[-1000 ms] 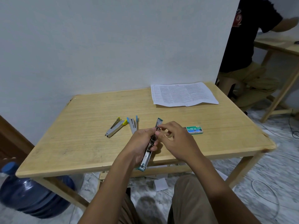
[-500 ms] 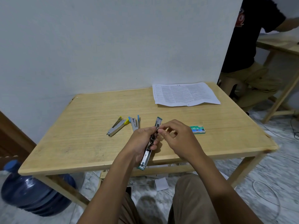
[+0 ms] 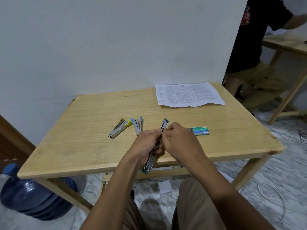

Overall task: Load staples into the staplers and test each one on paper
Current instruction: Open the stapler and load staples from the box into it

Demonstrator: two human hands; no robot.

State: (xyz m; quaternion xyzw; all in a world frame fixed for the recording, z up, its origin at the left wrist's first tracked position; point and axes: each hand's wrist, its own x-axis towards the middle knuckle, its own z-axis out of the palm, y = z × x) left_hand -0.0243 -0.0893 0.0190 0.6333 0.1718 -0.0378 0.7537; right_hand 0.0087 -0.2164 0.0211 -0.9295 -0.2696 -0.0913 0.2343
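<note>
My left hand point(image 3: 146, 145) grips a teal-trimmed stapler point(image 3: 150, 163) folded out long above the wooden table point(image 3: 83, 130), near its front edge. My right hand point(image 3: 178, 140) pinches at the stapler's open channel near its far end; what the fingertips hold is too small to tell. A yellow-trimmed stapler point(image 3: 118, 128) and a blue-trimmed stapler point(image 3: 137, 124) lie open on the table to the left. A green staple box point(image 3: 200, 130) lies to the right of my hands. Printed paper sheets point(image 3: 189, 94) rest at the far right by the wall.
A white wall backs the table. A blue water jug point(image 3: 33, 196) stands on the floor under the table's left corner. A seated person point(image 3: 259, 52) and another wooden table point(image 3: 285, 44) are at the far right. Paper scraps and cables lie on the floor.
My hands and the teal stapler stay nearly in place; my right fingers have shifted slightly along the stapler's channel. The camera view drifted a little.
</note>
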